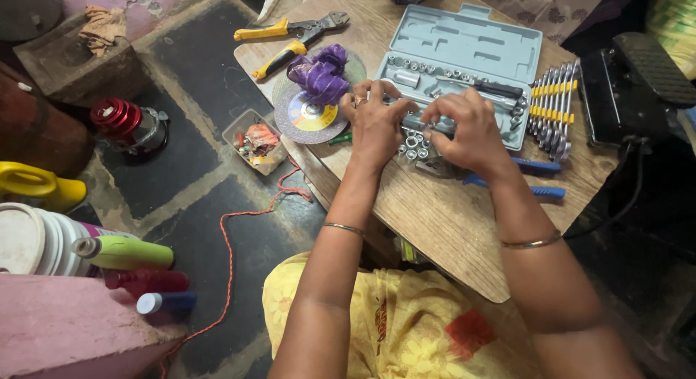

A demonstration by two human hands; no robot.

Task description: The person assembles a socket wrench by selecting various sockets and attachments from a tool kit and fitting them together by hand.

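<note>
The open grey socket case point(464, 46) lies at the counter's point(449, 227) centre, loose sockets point(413, 143) spilled at its six o'clock edge, within easy reach. The left hand point(375, 125) and right hand point(471, 132) hover palm-down over them, fingers curled; whether they pinch anything I cannot tell. Wrenches point(554, 103) lie at three o'clock.

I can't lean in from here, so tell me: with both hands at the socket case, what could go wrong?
1. The loose sockets lie on bare table in front of the open grey socket case; a nudge from the left hand or right hand could roll them off.
2. The small parts tray juts over the table edge and might tip.
3. The red cord on the floor could snag a foot.
</note>
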